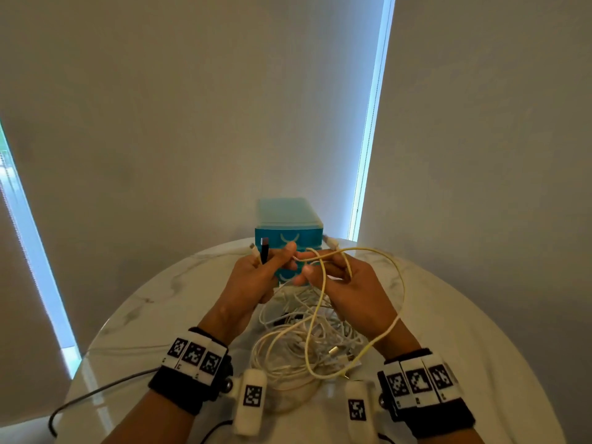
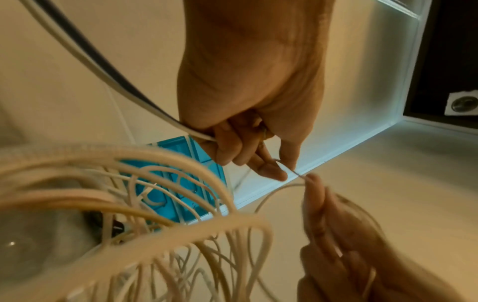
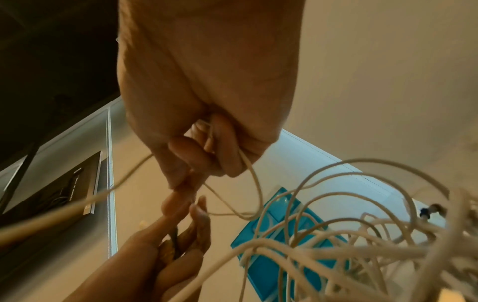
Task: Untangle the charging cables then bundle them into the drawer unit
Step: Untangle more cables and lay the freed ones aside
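Both hands are being held up above the round marble table [image 1: 134,302], close together and just in front of the blue drawer unit [image 1: 288,232], which is standing at the far edge of the table.

The left hand [image 1: 256,277] is curling its fingers around a black cable end [image 1: 264,249] and a white cable beside it, both plugs sticking up above the fist. In the left wrist view the dark and white cables [image 2: 103,67] are running side by side into the closed fingers, while the forefinger and thumb are pinching a thin cable end.

The right hand [image 1: 346,283] is gripping a yellow cable [image 1: 395,277], with thumb and forefinger pinching it right next to the left fingertips, so the two hands are nearly touching. The yellow cable is arching out to the right of the right hand, passing over the right wrist and dropping down into the pile.

The tangled cable pile [image 1: 307,344], mostly white, is lying on the table directly below and between the two forearms, nearer the person than the drawer unit. Several strands are rising from it toward the hands. A dark cord [image 1: 96,392] is trailing across the left side of the table.
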The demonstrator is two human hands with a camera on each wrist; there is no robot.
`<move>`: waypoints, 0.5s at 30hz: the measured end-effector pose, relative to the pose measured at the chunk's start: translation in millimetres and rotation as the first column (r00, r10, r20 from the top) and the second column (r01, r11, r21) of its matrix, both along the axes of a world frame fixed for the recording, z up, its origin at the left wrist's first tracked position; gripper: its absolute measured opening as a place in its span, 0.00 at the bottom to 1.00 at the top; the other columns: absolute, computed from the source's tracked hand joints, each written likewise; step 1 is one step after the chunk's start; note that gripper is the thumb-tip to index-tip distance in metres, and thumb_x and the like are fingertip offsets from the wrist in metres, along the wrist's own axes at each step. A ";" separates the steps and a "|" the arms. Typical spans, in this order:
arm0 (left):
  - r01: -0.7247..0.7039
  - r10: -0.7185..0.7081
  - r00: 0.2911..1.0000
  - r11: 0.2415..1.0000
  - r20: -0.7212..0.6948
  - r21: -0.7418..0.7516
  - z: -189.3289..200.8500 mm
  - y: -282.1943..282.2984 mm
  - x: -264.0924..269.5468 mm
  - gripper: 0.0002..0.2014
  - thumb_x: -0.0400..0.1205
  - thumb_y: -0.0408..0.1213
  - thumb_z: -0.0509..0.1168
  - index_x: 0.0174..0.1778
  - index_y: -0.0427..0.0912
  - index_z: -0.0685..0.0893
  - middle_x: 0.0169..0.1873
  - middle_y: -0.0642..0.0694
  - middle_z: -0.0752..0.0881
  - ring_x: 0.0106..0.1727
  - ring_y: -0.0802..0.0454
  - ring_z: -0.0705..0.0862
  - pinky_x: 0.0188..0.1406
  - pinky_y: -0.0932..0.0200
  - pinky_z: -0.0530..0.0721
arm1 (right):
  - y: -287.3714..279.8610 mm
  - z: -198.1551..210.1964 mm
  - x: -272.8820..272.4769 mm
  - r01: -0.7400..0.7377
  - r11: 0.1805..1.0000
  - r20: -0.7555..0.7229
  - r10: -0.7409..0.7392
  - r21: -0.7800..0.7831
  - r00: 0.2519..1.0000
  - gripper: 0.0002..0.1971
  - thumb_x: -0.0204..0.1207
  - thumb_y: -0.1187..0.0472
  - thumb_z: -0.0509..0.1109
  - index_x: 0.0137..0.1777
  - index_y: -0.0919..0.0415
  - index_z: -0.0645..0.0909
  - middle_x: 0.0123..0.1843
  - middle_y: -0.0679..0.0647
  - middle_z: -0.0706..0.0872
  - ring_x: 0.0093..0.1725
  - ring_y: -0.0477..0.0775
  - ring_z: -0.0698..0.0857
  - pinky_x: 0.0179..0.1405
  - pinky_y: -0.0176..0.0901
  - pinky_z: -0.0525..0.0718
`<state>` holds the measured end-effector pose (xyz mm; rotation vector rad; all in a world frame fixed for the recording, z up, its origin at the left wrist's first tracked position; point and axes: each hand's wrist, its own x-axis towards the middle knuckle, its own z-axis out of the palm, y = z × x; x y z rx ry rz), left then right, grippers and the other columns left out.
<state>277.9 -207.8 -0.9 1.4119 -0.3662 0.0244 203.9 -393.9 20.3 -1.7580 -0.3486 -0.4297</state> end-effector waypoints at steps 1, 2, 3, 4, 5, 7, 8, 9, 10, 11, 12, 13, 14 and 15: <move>-0.016 0.017 1.000 0.998 0.015 -0.063 0.3 3.0 2.6 0.20 0.86 0.55 0.74 0.48 0.39 0.93 0.27 0.42 0.73 0.23 0.53 0.60 0.21 0.60 0.59 | -4.3 -3.1 4.7 0.055 0.997 -0.022 -0.056 -0.062 0.998 0.10 0.84 0.55 0.80 0.63 0.50 0.93 0.48 0.54 0.98 0.51 0.51 0.96 0.62 0.53 0.92; -0.035 0.038 0.999 0.990 0.019 -0.140 0.9 6.8 6.2 0.16 0.87 0.52 0.74 0.47 0.41 0.93 0.32 0.39 0.74 0.23 0.54 0.60 0.21 0.60 0.58 | -10.0 -5.6 8.7 0.131 0.986 -0.036 -0.135 -0.105 0.990 0.07 0.83 0.52 0.81 0.58 0.47 0.95 0.46 0.53 0.97 0.47 0.51 0.94 0.58 0.56 0.92; -0.069 0.072 0.997 0.972 0.004 -0.226 1.1 11.5 10.7 0.13 0.88 0.49 0.73 0.46 0.43 0.93 0.35 0.39 0.76 0.23 0.55 0.60 0.20 0.61 0.57 | -18.2 -7.9 12.3 0.211 0.971 -0.057 -0.218 -0.109 0.974 0.06 0.82 0.49 0.82 0.53 0.48 0.96 0.42 0.51 0.96 0.44 0.51 0.93 0.53 0.56 0.91; -0.119 0.118 0.993 0.943 -0.021 -0.312 1.4 17.0 14.5 0.11 0.90 0.45 0.71 0.46 0.45 0.94 0.36 0.41 0.80 0.22 0.57 0.60 0.19 0.63 0.58 | -27.6 -9.9 14.5 0.294 0.953 -0.097 -0.300 -0.078 0.949 0.07 0.82 0.49 0.81 0.51 0.50 0.96 0.39 0.49 0.95 0.41 0.52 0.92 0.48 0.54 0.89; -0.168 0.163 0.986 0.907 -0.047 -0.386 2.2 23.0 17.7 0.10 0.92 0.42 0.70 0.47 0.46 0.94 0.37 0.46 0.86 0.22 0.59 0.61 0.19 0.64 0.58 | -36.4 -11.0 15.8 0.386 0.923 -0.155 -0.383 -0.010 0.911 0.07 0.83 0.51 0.80 0.49 0.52 0.95 0.34 0.46 0.92 0.38 0.52 0.89 0.41 0.49 0.86; -0.245 0.229 0.969 0.849 -0.092 -0.469 2.7 34.8 23.9 0.09 0.94 0.40 0.67 0.53 0.44 0.92 0.40 0.51 0.92 0.21 0.60 0.63 0.17 0.66 0.60 | -54.3 -14.4 18.5 0.522 0.819 -0.309 -0.446 0.238 0.840 0.08 0.86 0.57 0.75 0.44 0.56 0.91 0.25 0.47 0.79 0.27 0.49 0.75 0.28 0.43 0.73; -0.276 0.254 0.961 0.836 -0.111 -0.473 1.9 39.4 26.5 0.09 0.94 0.41 0.66 0.56 0.43 0.91 0.43 0.50 0.93 0.22 0.60 0.63 0.17 0.66 0.61 | -61.4 -15.2 19.0 0.553 0.743 -0.354 -0.435 0.379 0.828 0.09 0.87 0.60 0.72 0.45 0.56 0.88 0.25 0.47 0.72 0.24 0.47 0.69 0.23 0.40 0.68; -0.298 0.272 0.954 0.834 -0.125 -0.464 -0.1 42.1 29.1 0.10 0.94 0.42 0.66 0.58 0.42 0.90 0.46 0.48 0.93 0.22 0.59 0.64 0.17 0.66 0.62 | -66.1 -14.3 19.4 0.563 0.664 -0.370 -0.426 0.492 0.826 0.07 0.88 0.61 0.69 0.49 0.57 0.85 0.24 0.47 0.69 0.21 0.46 0.65 0.18 0.38 0.64; -0.311 0.282 0.950 0.837 -0.133 -0.450 -2.7 43.1 31.2 0.10 0.94 0.43 0.66 0.60 0.42 0.90 0.47 0.47 0.93 0.22 0.59 0.63 0.17 0.66 0.62 | -69.5 -12.2 19.4 0.568 0.609 -0.366 -0.435 0.554 0.823 0.05 0.89 0.61 0.67 0.53 0.58 0.83 0.24 0.46 0.68 0.20 0.45 0.64 0.15 0.36 0.62; -0.319 0.289 0.948 0.841 -0.136 -0.437 -4.6 42.2 32.0 0.10 0.94 0.43 0.67 0.60 0.42 0.90 0.48 0.47 0.94 0.23 0.58 0.63 0.17 0.66 0.62 | -71.4 -10.3 19.5 0.576 0.589 -0.354 -0.457 0.566 0.816 0.05 0.90 0.60 0.65 0.55 0.58 0.82 0.25 0.46 0.69 0.20 0.45 0.64 0.14 0.35 0.62; -0.322 0.295 0.947 0.846 -0.130 -0.424 -6.1 40.3 31.8 0.10 0.94 0.43 0.67 0.60 0.42 0.91 0.48 0.47 0.94 0.22 0.59 0.63 0.18 0.66 0.62 | -71.2 -8.2 18.9 0.584 0.595 -0.341 -0.478 0.552 0.810 0.06 0.90 0.60 0.64 0.56 0.58 0.82 0.27 0.47 0.70 0.21 0.45 0.65 0.14 0.36 0.62; -0.320 0.299 0.947 0.855 -0.115 -0.408 -6.7 38.1 30.9 0.10 0.93 0.44 0.68 0.59 0.43 0.91 0.47 0.48 0.94 0.22 0.59 0.62 0.18 0.66 0.61 | -68.3 -5.8 17.9 0.585 0.612 -0.332 -0.485 0.532 0.809 0.08 0.90 0.60 0.63 0.54 0.58 0.83 0.28 0.48 0.71 0.22 0.46 0.66 0.16 0.36 0.63; -0.315 0.303 0.948 0.867 -0.094 -0.386 -6.8 35.8 29.6 0.10 0.93 0.44 0.68 0.59 0.44 0.92 0.47 0.49 0.95 0.21 0.60 0.62 0.18 0.66 0.61 | -63.1 -2.8 15.7 0.572 0.634 -0.328 -0.470 0.521 0.819 0.10 0.89 0.60 0.62 0.53 0.58 0.85 0.28 0.48 0.72 0.23 0.45 0.67 0.17 0.37 0.64; -0.315 0.310 0.948 0.879 -0.073 -0.357 -6.1 34.0 28.2 0.09 0.93 0.44 0.69 0.59 0.46 0.93 0.47 0.49 0.95 0.21 0.61 0.62 0.18 0.66 0.62 | -57.8 -0.5 13.7 0.545 0.657 -0.325 -0.438 0.521 0.838 0.11 0.88 0.61 0.62 0.50 0.57 0.87 0.28 0.47 0.72 0.22 0.45 0.67 0.19 0.37 0.64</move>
